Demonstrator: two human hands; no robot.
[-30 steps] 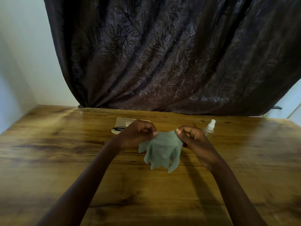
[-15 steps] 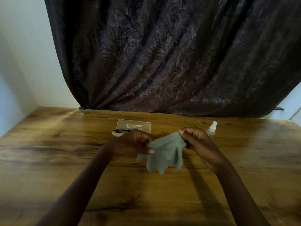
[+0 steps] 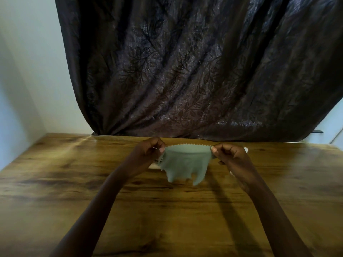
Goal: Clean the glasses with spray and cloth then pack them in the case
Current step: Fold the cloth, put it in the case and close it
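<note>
Pinching the cloth by its top corners, left hand at nine o'clock, right hand at three, fingers clamped; it hangs limp above the surface, light and soft.

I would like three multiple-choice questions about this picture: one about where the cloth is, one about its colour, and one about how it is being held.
1. Where is the cloth?
A. Lying flat on the table
B. Held up above the table
C. Hanging on the curtain

2. What colour is the cloth?
A. Pale grey-green
B. Bright red
C. Black

3. How is the cloth held?
A. Crumpled inside one fist
B. Draped over one wrist
C. Stretched by its top edge between both hands

Answers:
1. B, its lower corners hang free above the wood.
2. A, it looks pale green against the brown table.
3. C, the left hand and the right hand each pinch one top corner.
</note>
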